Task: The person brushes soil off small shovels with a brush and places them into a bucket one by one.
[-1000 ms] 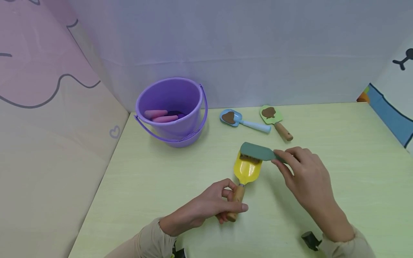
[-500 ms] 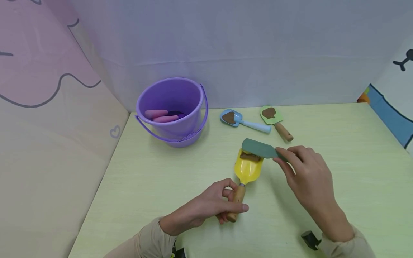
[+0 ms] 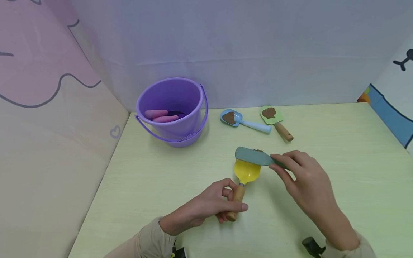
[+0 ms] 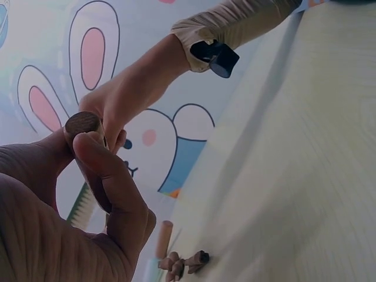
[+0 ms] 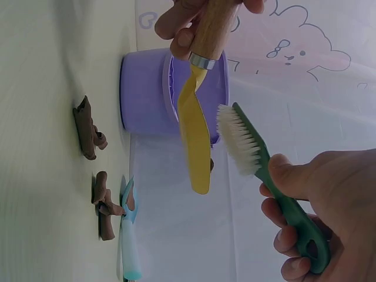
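Observation:
My left hand (image 3: 216,202) grips the wooden handle (image 3: 238,197) of a small yellow garden trowel (image 3: 246,173) above the table. A green brush (image 3: 251,156) with white bristles (image 5: 236,138) is held in my right hand (image 3: 306,182), thumb and fingers on its handle. From the head camera, the brush lies across the trowel's blade and hides its far end. A bit of something brown (image 3: 259,150) shows just past the brush. In the right wrist view the bristles face the blade, and curled brown pieces (image 5: 88,129) lie on the table side of the trowel.
A purple bucket (image 3: 190,123) with pink-handled things (image 3: 165,118) inside stands back left, its handle hanging down. A light blue shovel (image 3: 255,126) and a green shovel (image 3: 284,132) with a wooden handle lie at the back, brown patches on both blades. Cloth walls (image 3: 242,53) surround the table.
My right hand first lifts the brush slightly away, baring brown matter at the blade's far end, then brings it down and left over the blade. The left hand and trowel stay almost still.

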Demonstrator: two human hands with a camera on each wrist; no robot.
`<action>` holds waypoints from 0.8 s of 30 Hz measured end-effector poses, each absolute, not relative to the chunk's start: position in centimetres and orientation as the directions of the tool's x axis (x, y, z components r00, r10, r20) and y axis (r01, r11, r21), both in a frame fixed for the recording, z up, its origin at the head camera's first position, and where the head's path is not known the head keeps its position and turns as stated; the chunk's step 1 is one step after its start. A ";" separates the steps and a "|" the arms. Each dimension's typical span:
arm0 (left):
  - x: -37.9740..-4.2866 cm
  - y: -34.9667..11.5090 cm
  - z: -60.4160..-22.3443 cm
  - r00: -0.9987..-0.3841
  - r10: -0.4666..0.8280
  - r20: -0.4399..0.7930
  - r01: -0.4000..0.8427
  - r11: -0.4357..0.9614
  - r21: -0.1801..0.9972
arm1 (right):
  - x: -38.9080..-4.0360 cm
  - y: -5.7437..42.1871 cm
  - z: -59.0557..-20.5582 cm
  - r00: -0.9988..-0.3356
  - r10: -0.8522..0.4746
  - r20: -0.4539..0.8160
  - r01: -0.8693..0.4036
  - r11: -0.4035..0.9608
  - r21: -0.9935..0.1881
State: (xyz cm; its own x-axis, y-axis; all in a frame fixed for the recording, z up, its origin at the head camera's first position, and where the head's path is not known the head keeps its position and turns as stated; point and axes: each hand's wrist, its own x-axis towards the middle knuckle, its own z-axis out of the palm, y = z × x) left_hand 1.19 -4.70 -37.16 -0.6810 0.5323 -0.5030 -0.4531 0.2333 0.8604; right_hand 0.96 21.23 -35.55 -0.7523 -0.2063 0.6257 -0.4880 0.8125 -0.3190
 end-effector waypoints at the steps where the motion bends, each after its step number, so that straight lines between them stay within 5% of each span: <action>1: 1.2 -4.7 -37.2 -0.681 0.532 -0.503 -0.453 0.233 0.861 | 1.0 21.2 -35.6 -0.756 -0.219 0.617 -0.492 0.812 -0.314; 24: 1.4 -4.9 -37.2 -0.660 0.550 -0.511 -0.458 0.245 0.855 | 0.4 21.7 -36.5 -0.746 -0.225 0.627 -0.459 0.856 -0.239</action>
State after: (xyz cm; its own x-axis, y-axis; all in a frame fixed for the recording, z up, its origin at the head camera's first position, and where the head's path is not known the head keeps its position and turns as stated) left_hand 1.42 -4.92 -37.18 -0.6604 0.5500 -0.5112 -0.4576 0.2450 0.8547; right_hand 0.40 21.72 -36.45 -0.7457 -0.2247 0.6273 -0.4589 0.8557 -0.2391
